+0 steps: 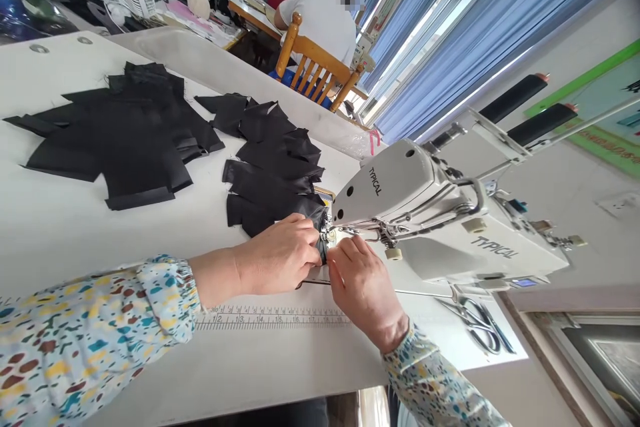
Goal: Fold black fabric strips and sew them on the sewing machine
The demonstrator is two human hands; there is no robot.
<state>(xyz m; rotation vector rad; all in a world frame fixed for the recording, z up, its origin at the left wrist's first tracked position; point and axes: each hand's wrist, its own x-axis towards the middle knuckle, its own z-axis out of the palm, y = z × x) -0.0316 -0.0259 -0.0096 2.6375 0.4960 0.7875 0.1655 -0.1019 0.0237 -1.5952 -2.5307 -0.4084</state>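
Observation:
My left hand (280, 257) and my right hand (363, 287) meet at the needle of a white sewing machine (425, 213) marked TYPICAL. Both hands have their fingers curled and pinch a small piece of black fabric (320, 250) right under the machine's head. Behind my left hand, a string of joined black fabric pieces (273, 167) trails away from the needle across the white table (75, 227). Both my sleeves are patterned with coloured specks.
A second heap of black fabric pieces (120, 133) lies at the far left of the table. A printed ruler (273, 319) runs along the table near me. Scissors (483, 327) lie right of the machine. Another person sits on a wooden chair (317, 70) beyond the table.

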